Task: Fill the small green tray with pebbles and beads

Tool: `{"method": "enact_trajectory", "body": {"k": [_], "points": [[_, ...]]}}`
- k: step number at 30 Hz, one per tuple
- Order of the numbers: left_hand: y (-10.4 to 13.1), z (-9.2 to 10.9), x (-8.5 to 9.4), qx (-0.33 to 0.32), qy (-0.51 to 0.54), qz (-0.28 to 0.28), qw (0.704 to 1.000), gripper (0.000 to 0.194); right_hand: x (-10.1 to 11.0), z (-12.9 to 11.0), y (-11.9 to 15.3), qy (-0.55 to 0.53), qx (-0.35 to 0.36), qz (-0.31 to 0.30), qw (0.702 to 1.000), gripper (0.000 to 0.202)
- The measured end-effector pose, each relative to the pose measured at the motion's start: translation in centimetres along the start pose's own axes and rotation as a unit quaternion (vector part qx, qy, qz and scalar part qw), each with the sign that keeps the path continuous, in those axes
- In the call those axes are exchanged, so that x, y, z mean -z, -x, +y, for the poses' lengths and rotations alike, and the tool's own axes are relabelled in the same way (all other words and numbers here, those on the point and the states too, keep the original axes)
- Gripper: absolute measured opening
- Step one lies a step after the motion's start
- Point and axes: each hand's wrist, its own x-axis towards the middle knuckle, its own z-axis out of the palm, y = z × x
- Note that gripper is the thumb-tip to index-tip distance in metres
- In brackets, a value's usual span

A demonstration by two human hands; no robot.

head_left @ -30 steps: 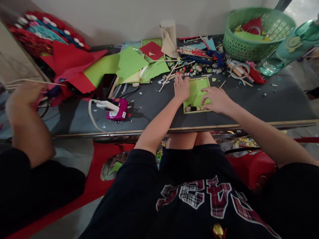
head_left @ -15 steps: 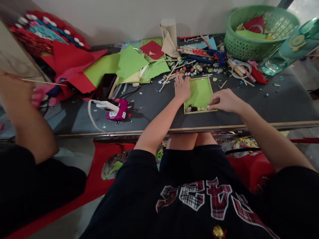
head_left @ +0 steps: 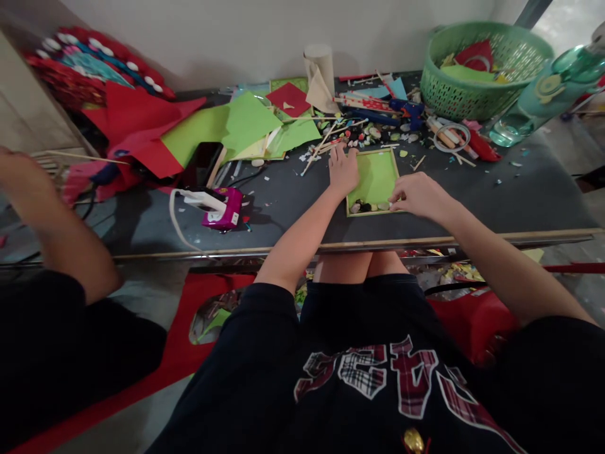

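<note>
A shallow green tray-like frame [head_left: 377, 174] with thin wooden edges lies flat on the dark table. Along its near edge runs a row of dark and pale pebbles [head_left: 365, 207]. My left hand [head_left: 343, 169] grips the frame's left side near the far corner, fingers bent over the edge. At the near right corner, my right hand [head_left: 418, 194] is closed in a pinch at the end of the pebble row. A pale pebble sits at those fingertips, mostly hidden by them.
Loose pebbles [head_left: 373, 133], sticks and a blue glue gun [head_left: 410, 112] lie behind the frame. A green basket [head_left: 472, 94] and a bottle [head_left: 534, 104] stand right. A purple power socket [head_left: 224, 209] and green paper [head_left: 248, 120] are left, beside another person's arm [head_left: 61, 221].
My right hand stays pinched at the frame's near right corner, its fingertips slightly lower against the pebble row. My left hand keeps its hold. The whole view has shifted slightly.
</note>
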Motion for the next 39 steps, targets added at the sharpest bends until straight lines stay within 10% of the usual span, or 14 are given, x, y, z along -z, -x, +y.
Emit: {"method": "enact_trajectory", "body": {"k": [7, 24, 39], "points": [[-0.2, 0.4, 0.3, 0.013, -0.015, -0.026, 0.999, 0.053, -0.5, 3.2, 0.7, -0.201, 0.036, -0.003, 0.979, 0.056], [-0.2, 0.3, 0.3, 0.011, 0.000, -0.026, 1.000, 0.049, -1.0, 1.5, 0.3, -0.056, 0.081, 0.089, 0.991, 0.035], [0.0, 0.2, 0.4, 0.000, -0.011, -0.017, 1.000, 0.054, -0.4, -0.1, -2.6, 0.020, 0.069, -0.024, 0.997, 0.007]]}}
